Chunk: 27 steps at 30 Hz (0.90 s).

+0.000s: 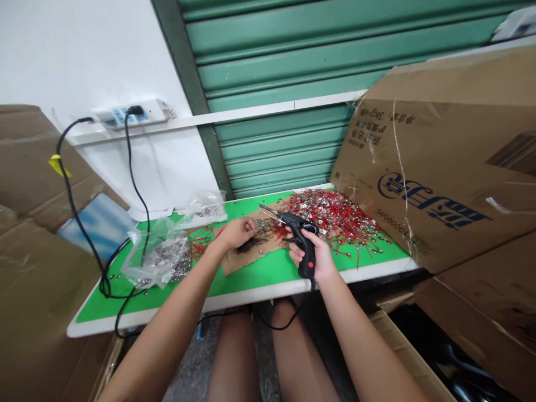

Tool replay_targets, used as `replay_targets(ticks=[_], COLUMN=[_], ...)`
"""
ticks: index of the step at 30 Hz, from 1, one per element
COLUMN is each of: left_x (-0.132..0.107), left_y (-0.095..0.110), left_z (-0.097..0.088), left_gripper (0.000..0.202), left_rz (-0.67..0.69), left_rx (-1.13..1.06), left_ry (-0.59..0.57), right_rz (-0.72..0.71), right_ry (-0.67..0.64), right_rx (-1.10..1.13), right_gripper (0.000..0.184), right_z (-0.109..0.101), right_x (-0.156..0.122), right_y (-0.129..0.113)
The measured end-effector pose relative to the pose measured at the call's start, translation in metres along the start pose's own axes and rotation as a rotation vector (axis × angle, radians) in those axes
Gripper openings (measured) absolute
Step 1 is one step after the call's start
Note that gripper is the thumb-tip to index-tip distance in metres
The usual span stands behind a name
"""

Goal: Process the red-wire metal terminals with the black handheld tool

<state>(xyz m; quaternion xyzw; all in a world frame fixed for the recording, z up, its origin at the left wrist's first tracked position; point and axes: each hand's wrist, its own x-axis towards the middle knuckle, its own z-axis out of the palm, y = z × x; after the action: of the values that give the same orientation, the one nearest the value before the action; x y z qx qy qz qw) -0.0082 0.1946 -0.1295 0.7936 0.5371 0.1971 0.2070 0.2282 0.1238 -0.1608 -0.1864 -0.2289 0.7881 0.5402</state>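
Observation:
My right hand (319,254) is wrapped round the grip of a black soldering gun (307,259) with a red dot. Its metal tip points up and to the left over a scorched piece of cardboard (237,261). Left of that tip, my left hand (239,233) hovers low above the cardboard with its fingers pinched together. Whatever is between those fingers is too small to make out. To the right lies a big heap of red wires with shiny metal terminals (330,215). Some loose red wires (203,241) lie just left of my left hand.
A clear plastic bag of small metal parts (170,257) lies on the green tabletop (268,276), with a smaller bag (207,206) behind it. Black cables run from a power strip (129,114). Large cardboard boxes (444,167) flank the table; a green shutter (285,61) stands behind.

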Motion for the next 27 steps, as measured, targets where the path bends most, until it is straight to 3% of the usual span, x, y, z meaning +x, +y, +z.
replay_targets(ticks=[5,10,20,25,27], left_x=[-0.036,-0.048,-0.059,-0.064,-0.064], left_y=[-0.004,-0.012,-0.006,-0.012,-0.017], left_z=[-0.002,0.002,-0.003,-0.011,-0.014], left_gripper=[0.013,0.016,0.02,0.032,0.038], left_rz=[-0.032,-0.038,-0.135,-0.15,-0.169], left_rx=[-0.103,-0.126,0.18,0.359,0.407], left_ry=[0.021,0.053,0.089,0.271,0.288], right_rz=[-0.019,-0.006,0.014,0.002,-0.002], right_ry=[0.013,0.027,0.043,0.039,0.039], right_rx=[0.006,0.03,0.053,0.04,0.028], right_gripper=[0.022,0.022,0.022,0.022,0.021], right_z=[0.002,0.004,0.005,0.004,0.004], right_x=[0.0,-0.001,-0.001,0.0,0.0], right_y=[0.001,0.001,0.0,0.002,0.002])
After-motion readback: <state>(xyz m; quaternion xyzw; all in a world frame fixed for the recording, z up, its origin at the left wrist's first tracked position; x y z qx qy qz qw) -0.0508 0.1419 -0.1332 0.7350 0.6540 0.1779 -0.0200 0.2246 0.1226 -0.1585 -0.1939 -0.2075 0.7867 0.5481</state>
